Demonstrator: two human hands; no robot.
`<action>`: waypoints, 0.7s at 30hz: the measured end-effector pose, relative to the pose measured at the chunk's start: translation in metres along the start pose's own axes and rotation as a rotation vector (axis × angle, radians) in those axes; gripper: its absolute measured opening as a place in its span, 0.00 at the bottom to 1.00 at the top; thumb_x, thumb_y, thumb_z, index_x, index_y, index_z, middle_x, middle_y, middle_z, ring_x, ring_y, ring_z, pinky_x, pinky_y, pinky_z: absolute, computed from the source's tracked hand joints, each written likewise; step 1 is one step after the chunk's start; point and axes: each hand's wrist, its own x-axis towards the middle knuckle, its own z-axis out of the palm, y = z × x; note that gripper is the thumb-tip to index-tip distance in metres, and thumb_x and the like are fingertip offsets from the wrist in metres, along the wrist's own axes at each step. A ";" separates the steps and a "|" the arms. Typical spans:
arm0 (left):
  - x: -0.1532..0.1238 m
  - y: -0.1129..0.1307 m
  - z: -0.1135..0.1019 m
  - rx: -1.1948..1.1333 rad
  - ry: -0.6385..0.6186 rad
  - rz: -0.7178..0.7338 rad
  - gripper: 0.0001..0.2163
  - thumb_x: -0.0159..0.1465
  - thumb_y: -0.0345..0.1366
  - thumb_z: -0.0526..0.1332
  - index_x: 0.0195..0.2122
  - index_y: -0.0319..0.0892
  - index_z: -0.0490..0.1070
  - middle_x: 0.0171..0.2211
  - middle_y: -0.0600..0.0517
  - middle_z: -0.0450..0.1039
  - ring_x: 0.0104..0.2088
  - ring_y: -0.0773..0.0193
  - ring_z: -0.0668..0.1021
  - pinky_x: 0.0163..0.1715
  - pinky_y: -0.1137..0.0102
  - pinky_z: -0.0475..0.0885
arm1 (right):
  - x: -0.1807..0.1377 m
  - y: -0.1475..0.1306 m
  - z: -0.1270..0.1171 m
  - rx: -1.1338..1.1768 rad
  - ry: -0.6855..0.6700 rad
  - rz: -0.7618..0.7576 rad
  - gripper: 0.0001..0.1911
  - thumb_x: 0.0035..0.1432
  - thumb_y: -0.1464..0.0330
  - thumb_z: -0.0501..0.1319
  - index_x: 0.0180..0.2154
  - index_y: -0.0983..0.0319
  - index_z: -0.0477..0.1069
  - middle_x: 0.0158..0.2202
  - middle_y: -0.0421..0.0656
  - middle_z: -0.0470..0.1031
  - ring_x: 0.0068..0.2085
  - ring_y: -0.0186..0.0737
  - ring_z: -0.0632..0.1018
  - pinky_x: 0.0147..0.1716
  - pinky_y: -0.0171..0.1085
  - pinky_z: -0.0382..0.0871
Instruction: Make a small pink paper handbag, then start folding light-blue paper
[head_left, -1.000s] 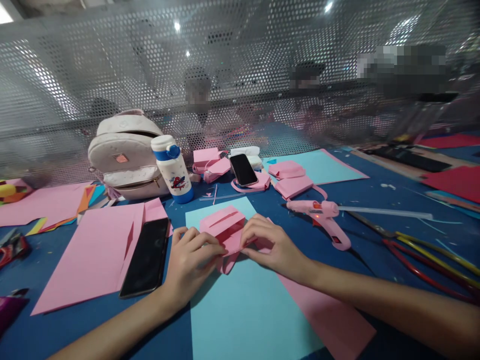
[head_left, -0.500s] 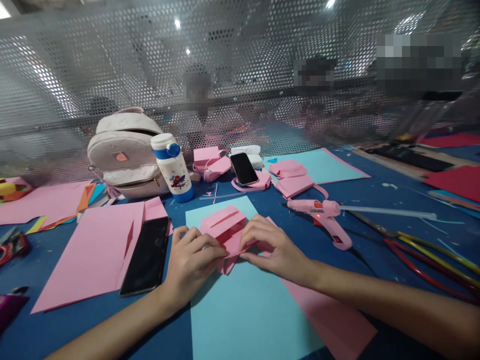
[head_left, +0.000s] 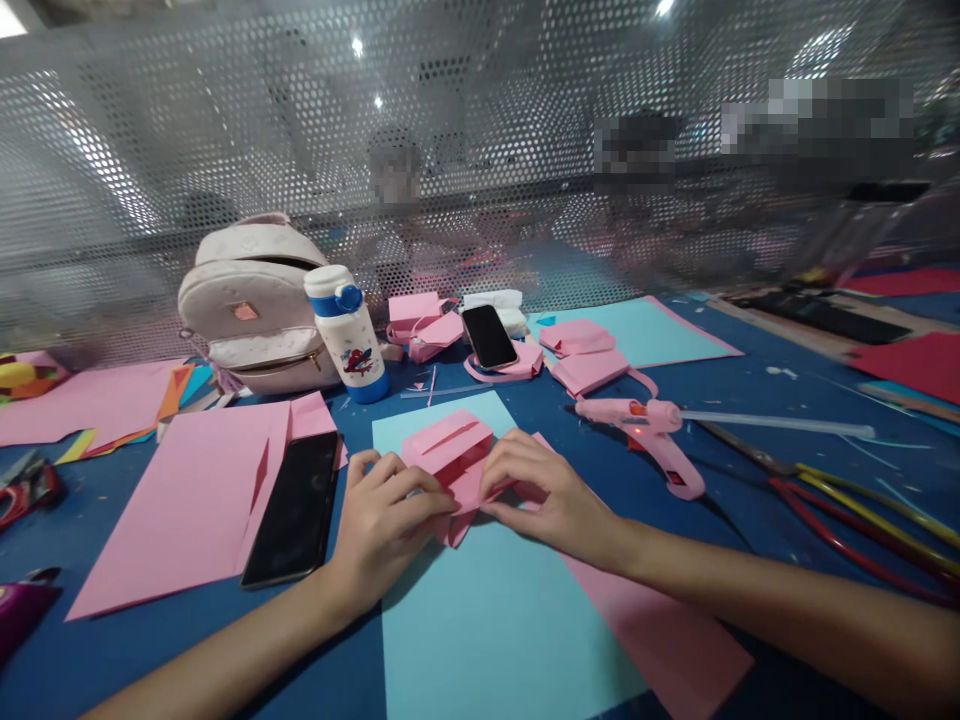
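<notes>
A small folded pink paper bag (head_left: 450, 440) lies on a light blue sheet (head_left: 480, 620) in front of me. My left hand (head_left: 394, 515) is closed on its near left edge. From the right, my right hand (head_left: 544, 495) pinches the near flap between thumb and fingers. The fingertips of both hands almost meet, and the fingers hide part of the fold. Under my right forearm, a pink sheet (head_left: 667, 630) sticks out beside the blue one. A pink glue gun (head_left: 649, 435) rests to the right of my right hand, a clear glue stick in its back.
Left of my hands lie a black phone (head_left: 296, 510) and folded pink paper (head_left: 187, 500). Behind stand a white backpack (head_left: 255, 310), a bottle (head_left: 349, 345), several pink paper bags (head_left: 589, 370) and another phone (head_left: 489, 336). Large scissors (head_left: 840, 500) lie right. A perforated metal panel (head_left: 495, 180) borders the table.
Both hands keep their hold on the pink paper bag with barely any movement. The view has shifted very slightly.
</notes>
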 end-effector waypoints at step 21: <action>0.001 0.000 0.001 -0.003 -0.004 0.031 0.08 0.72 0.35 0.59 0.36 0.49 0.77 0.32 0.57 0.79 0.31 0.64 0.70 0.40 0.61 0.54 | 0.000 0.001 0.002 0.016 -0.006 -0.034 0.03 0.60 0.71 0.68 0.35 0.60 0.75 0.33 0.41 0.76 0.38 0.40 0.73 0.36 0.38 0.66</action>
